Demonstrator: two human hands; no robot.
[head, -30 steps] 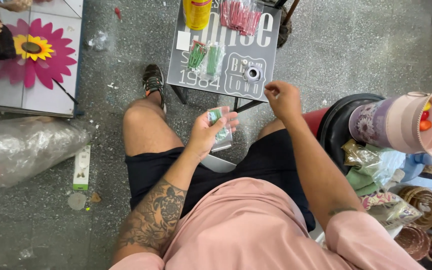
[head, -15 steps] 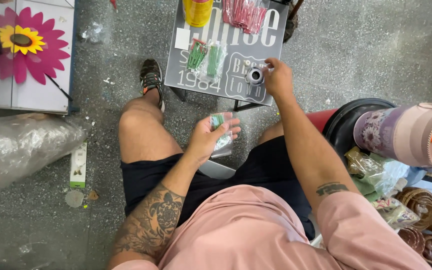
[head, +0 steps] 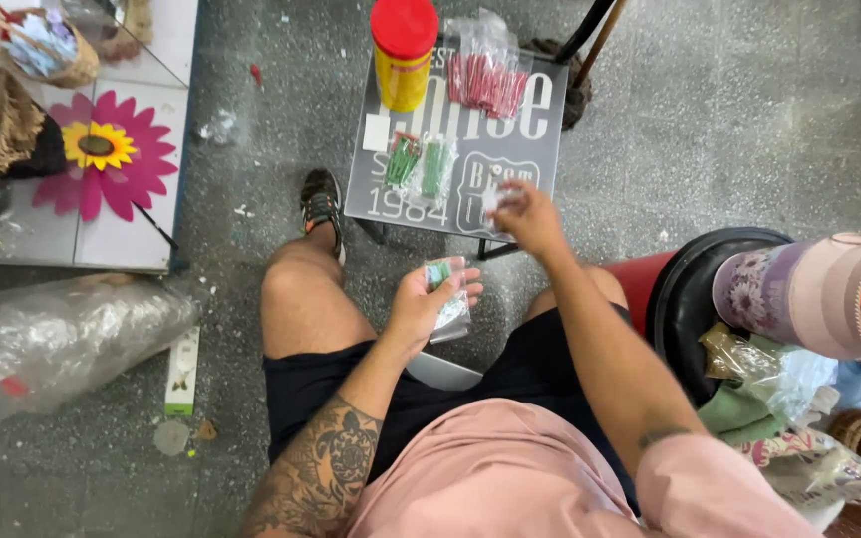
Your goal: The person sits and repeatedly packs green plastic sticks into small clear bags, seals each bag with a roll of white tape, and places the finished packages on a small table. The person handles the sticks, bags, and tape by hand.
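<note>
A: Containers first?
B: A yellow canister with a red lid (head: 404,52) stood upright at the far edge of the small grey tray table (head: 540,149). Just beside it lay a clear bag of red sticks (head: 486,72). Nearer the person lay two clear packets of green sticks (head: 419,164), next to a small white card (head: 377,132).

A: Hands?
B: The left hand (head: 421,304) was cupped, palm up, over the lap, holding a small clear plastic packet (head: 446,299) with something green inside. The right hand (head: 525,214) hovered over the table's near right corner, fingers curled around something small and pale. It was blurred, so I couldn't tell what it was or how tight the grip was.

A: Materials?
B: The packets were glossy, crinkled film. The table top was flat with white print. The floor (head: 729,120) was speckled concrete, littered with bits.

A: Room to move?
B: Bare floor lay right of the table. At the person's right sat a black-rimmed tub (head: 685,299) and a pink cylindrical box (head: 809,294) tipped on its side. To the left were a mirror panel with a pink flower (head: 102,154), a big crumpled clear bag (head: 62,339) and a slim white-green carton (head: 182,371) on the floor.
</note>
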